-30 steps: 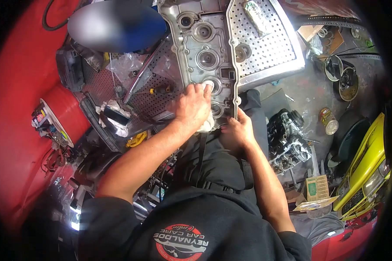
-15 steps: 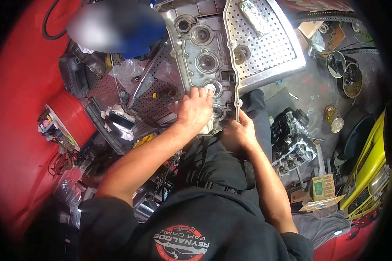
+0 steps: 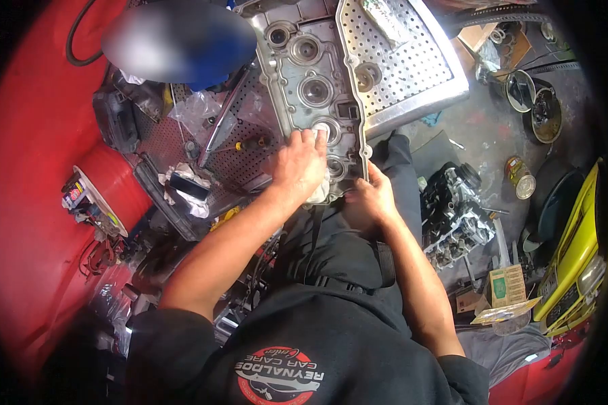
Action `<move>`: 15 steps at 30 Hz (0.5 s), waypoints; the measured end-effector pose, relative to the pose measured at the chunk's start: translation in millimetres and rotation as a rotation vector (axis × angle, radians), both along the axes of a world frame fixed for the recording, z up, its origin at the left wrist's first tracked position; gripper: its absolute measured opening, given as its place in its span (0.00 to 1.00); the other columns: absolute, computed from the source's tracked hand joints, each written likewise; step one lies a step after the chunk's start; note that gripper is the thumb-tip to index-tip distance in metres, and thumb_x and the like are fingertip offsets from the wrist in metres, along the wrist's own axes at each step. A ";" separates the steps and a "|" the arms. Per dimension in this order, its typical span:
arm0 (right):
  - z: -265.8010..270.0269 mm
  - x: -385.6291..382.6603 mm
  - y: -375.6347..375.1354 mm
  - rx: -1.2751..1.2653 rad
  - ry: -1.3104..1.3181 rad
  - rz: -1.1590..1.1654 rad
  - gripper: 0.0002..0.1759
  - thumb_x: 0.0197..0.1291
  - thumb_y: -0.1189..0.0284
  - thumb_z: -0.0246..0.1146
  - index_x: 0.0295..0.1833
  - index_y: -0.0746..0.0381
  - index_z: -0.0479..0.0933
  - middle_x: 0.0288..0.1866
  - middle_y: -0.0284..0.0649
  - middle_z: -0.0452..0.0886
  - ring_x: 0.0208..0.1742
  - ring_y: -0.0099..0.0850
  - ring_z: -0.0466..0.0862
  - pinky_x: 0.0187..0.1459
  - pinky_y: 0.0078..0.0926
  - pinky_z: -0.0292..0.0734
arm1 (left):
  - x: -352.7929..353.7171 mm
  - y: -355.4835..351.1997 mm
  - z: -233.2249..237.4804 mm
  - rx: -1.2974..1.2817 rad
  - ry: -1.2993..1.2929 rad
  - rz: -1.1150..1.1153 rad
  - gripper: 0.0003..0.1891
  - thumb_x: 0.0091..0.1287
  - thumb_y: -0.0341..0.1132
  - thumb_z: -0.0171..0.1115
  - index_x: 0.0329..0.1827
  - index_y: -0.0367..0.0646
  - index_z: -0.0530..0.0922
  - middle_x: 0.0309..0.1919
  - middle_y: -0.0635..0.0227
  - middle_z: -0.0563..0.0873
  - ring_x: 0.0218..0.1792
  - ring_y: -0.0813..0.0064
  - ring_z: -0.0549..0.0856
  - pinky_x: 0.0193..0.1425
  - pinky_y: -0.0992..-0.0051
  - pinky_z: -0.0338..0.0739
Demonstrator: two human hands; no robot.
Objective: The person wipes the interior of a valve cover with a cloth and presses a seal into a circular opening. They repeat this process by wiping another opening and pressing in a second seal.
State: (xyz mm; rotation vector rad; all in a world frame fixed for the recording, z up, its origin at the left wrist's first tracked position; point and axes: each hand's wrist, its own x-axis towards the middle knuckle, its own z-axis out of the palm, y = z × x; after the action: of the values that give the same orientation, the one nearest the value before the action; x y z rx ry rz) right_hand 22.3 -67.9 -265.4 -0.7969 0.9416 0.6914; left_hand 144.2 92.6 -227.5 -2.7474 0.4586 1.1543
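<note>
A long metal engine valve cover (image 3: 315,111), its inner side with several round openings facing me, is tilted above my lap and reaches to the perforated metal seat. My left hand (image 3: 299,162) presses a white rag (image 3: 321,191) against its lower part, with the fingertips at one round opening. Part of the rag is hidden beneath that hand. At the lower right corner, my right hand (image 3: 373,194) grips the cover's edge between thumb and fingers.
Another person (image 3: 182,44) is at upper left. On the perforated metal seat (image 3: 402,84) lies a crumpled packet (image 3: 385,23). A dark engine assembly (image 3: 456,216), a can (image 3: 520,177) and a yellow car bumper (image 3: 571,256) are at right. A phone (image 3: 189,185) rests on rags at left.
The valve cover appears slightly further left and lower in view. My left hand has shifted a little with the rag on its surface; my right hand keeps its grip on the edge.
</note>
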 end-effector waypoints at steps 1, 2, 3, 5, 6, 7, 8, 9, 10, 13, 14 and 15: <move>0.4 0.9 0.1 -0.002 0.009 -0.003 0.32 0.69 0.85 0.53 0.78 0.61 0.65 0.48 0.40 0.84 0.31 0.27 0.87 0.33 0.25 0.88 | 7.8 -16.4 14.1 0.047 0.057 0.166 0.19 0.75 0.36 0.53 0.65 0.38 0.74 0.50 0.50 0.81 0.51 0.50 0.85 0.47 0.55 0.85; 1.1 2.3 0.3 -0.004 0.016 -0.006 0.32 0.69 0.85 0.53 0.79 0.61 0.65 0.48 0.39 0.84 0.31 0.27 0.87 0.33 0.25 0.88 | 16.0 -33.2 28.8 0.101 0.099 0.330 0.18 0.76 0.36 0.52 0.65 0.38 0.74 0.51 0.48 0.81 0.50 0.48 0.85 0.47 0.54 0.85; 2.9 2.2 0.2 -0.005 0.024 -0.009 0.32 0.69 0.85 0.53 0.79 0.61 0.65 0.48 0.39 0.84 0.31 0.27 0.87 0.33 0.25 0.88 | 10.4 -31.5 25.5 0.072 0.056 0.187 0.18 0.76 0.38 0.52 0.62 0.37 0.75 0.50 0.47 0.82 0.49 0.47 0.86 0.50 0.53 0.84; 0.9 -0.7 0.1 0.008 0.023 -0.010 0.32 0.69 0.85 0.53 0.79 0.61 0.65 0.48 0.39 0.84 0.30 0.27 0.86 0.33 0.25 0.88 | -1.2 -24.6 16.3 0.017 -0.040 -0.096 0.18 0.77 0.41 0.52 0.57 0.34 0.77 0.48 0.46 0.83 0.47 0.43 0.87 0.55 0.50 0.83; 0.5 1.5 -0.1 0.015 0.018 -0.014 0.32 0.69 0.85 0.53 0.79 0.61 0.65 0.48 0.39 0.84 0.30 0.26 0.86 0.33 0.25 0.88 | -0.2 -25.6 16.7 -0.046 -0.022 0.005 0.17 0.75 0.39 0.53 0.57 0.34 0.77 0.47 0.47 0.83 0.47 0.43 0.86 0.55 0.51 0.83; 1.1 2.2 -0.1 0.010 0.010 -0.017 0.32 0.69 0.85 0.54 0.79 0.61 0.65 0.47 0.38 0.84 0.30 0.26 0.86 0.33 0.25 0.88 | -0.7 -26.6 17.9 -0.108 -0.001 0.104 0.17 0.73 0.37 0.54 0.58 0.33 0.77 0.47 0.47 0.84 0.47 0.44 0.86 0.55 0.52 0.83; 2.0 1.9 0.1 0.004 0.004 -0.020 0.32 0.69 0.85 0.54 0.78 0.61 0.65 0.47 0.38 0.84 0.30 0.26 0.86 0.33 0.25 0.88 | -1.5 -27.8 18.8 -0.171 0.023 0.204 0.17 0.71 0.35 0.56 0.58 0.32 0.77 0.47 0.48 0.84 0.47 0.44 0.86 0.54 0.53 0.83; 3.2 2.5 -0.2 -0.001 -0.001 -0.025 0.32 0.69 0.85 0.54 0.78 0.61 0.66 0.46 0.38 0.84 0.30 0.26 0.86 0.33 0.25 0.88 | -1.1 -23.3 19.6 -0.226 0.026 0.245 0.17 0.71 0.35 0.56 0.57 0.32 0.77 0.46 0.47 0.83 0.47 0.44 0.86 0.54 0.52 0.82; 4.0 2.6 -0.7 -0.001 0.000 -0.027 0.32 0.69 0.85 0.54 0.78 0.61 0.66 0.46 0.38 0.84 0.29 0.26 0.86 0.33 0.25 0.88 | -0.9 -13.5 21.1 -0.279 0.033 0.286 0.17 0.70 0.35 0.57 0.56 0.31 0.77 0.46 0.47 0.83 0.47 0.44 0.86 0.53 0.52 0.82; 2.8 3.5 1.1 -0.001 0.006 -0.028 0.32 0.68 0.85 0.54 0.78 0.62 0.67 0.46 0.39 0.84 0.29 0.26 0.85 0.33 0.25 0.88 | -17.2 -4.4 17.0 -0.325 -0.051 0.217 0.17 0.73 0.37 0.56 0.54 0.31 0.78 0.45 0.46 0.83 0.47 0.44 0.85 0.52 0.51 0.81; 1.5 2.9 1.4 -0.003 0.013 -0.025 0.32 0.68 0.85 0.54 0.77 0.62 0.67 0.47 0.39 0.84 0.29 0.26 0.86 0.33 0.25 0.88 | -24.3 -6.0 8.2 -0.288 -0.059 0.189 0.17 0.73 0.38 0.56 0.55 0.32 0.78 0.44 0.46 0.83 0.47 0.45 0.85 0.51 0.51 0.82; 0.6 1.0 1.6 -0.008 0.023 -0.021 0.32 0.68 0.85 0.54 0.77 0.62 0.67 0.47 0.39 0.84 0.29 0.26 0.86 0.33 0.25 0.88 | -23.9 -16.6 9.8 -0.217 -0.046 0.236 0.17 0.73 0.38 0.56 0.56 0.33 0.78 0.44 0.48 0.83 0.47 0.48 0.85 0.49 0.54 0.83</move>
State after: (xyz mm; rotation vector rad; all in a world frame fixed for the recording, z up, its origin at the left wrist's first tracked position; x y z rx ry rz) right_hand 23.4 -66.4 -264.8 -0.7865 0.9724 0.6803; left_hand 120.4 76.0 -217.7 -3.0776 0.2733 1.1486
